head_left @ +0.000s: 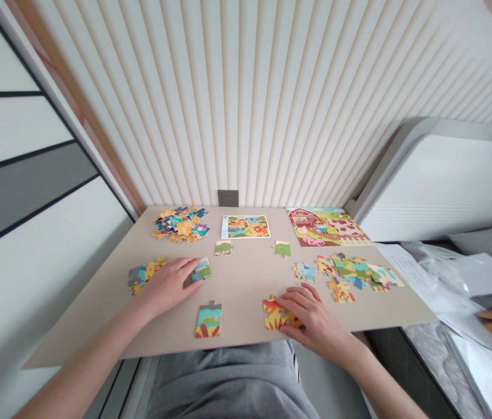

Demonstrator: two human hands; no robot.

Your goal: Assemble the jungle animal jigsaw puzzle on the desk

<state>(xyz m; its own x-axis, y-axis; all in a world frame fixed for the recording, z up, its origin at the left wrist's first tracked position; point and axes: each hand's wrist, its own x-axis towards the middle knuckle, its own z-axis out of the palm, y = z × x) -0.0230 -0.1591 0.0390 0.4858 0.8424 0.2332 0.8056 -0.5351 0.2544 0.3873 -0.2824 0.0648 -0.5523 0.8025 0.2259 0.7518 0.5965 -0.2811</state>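
A green and blue puzzle piece (202,271) is between the thumb and fingertips of my left hand (169,283). Partly under that hand lies a group of yellow and blue puzzle pieces (138,276). My right hand (315,314) has its fingers and thumb on a red and yellow puzzle section (273,313) near the table's front edge, covering its right part. Between the hands, a piece with a green animal (209,320) lies close to the front edge. Farther back are two green corner pieces, one at left (223,248) and one at right (282,249).
A small picture card (246,227) lies at the back of the table (241,291), between a heap of puzzle pieces (181,224) and a farm picture (326,228). More pieces (353,269) lie at right, by a light blue one (304,272). Papers (411,273) rest beyond the table.
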